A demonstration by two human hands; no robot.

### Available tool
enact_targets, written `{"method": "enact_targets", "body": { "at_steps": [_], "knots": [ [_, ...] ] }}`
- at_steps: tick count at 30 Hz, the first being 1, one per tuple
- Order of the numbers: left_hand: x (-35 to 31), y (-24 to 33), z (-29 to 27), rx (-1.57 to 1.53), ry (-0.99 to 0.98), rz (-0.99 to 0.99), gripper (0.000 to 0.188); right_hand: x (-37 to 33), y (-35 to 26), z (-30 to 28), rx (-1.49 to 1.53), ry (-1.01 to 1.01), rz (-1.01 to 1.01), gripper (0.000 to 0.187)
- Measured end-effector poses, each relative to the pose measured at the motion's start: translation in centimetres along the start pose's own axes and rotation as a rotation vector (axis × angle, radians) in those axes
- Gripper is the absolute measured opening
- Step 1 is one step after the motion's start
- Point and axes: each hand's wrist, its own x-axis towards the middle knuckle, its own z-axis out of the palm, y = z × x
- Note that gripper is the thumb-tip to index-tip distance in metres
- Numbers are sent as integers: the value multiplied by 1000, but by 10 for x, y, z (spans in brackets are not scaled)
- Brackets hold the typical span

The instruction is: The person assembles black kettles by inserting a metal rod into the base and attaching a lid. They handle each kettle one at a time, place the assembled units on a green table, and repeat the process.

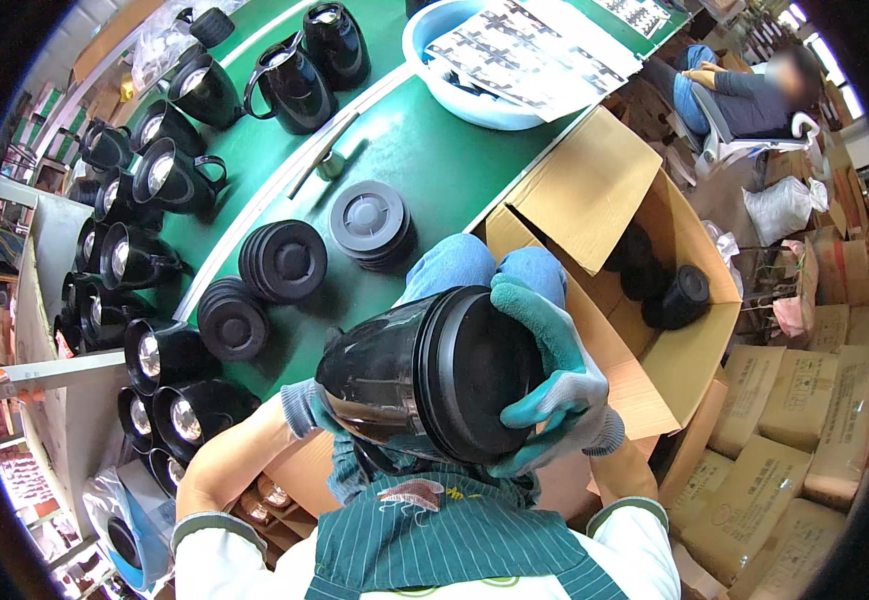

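Low in the frame's centre, the right hand [554, 390] clamps a round base [484, 375] onto a black jug [404, 375]; the left hand [306, 408] cups its underside, fingers hidden. Fitting seems underway; seating it calls for a firm twist. Above lie stacked discs [284, 262] and a carton [644, 250].

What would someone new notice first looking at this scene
First, the big black jug at centre, tipped on its side in the lap, with the right hand in a green glove spread over its base and the left hand under its body. Next, the stacks of black round lids on the green table, and the open cardboard box to the right.
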Motion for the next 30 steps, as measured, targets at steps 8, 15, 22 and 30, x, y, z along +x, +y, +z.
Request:
{"method": "enact_targets", "body": {
  "at_steps": [8, 15, 22, 30],
  "knots": [
    [-4, -7, -8, -29, 36, 38, 57, -4, -6, 8, -80, 25, 78, 94],
    [-53, -72, -44, -112, 573, 135, 58, -18, 6, 9, -21, 230, 477, 126],
    [-4, 57, -45, 1071, 620, 521, 31, -72, 25, -7, -599, -271, 446, 123],
    [-21, 8, -33, 385, 645, 85, 21, -29, 6, 34, 13, 185, 351, 111]
  ]
}}
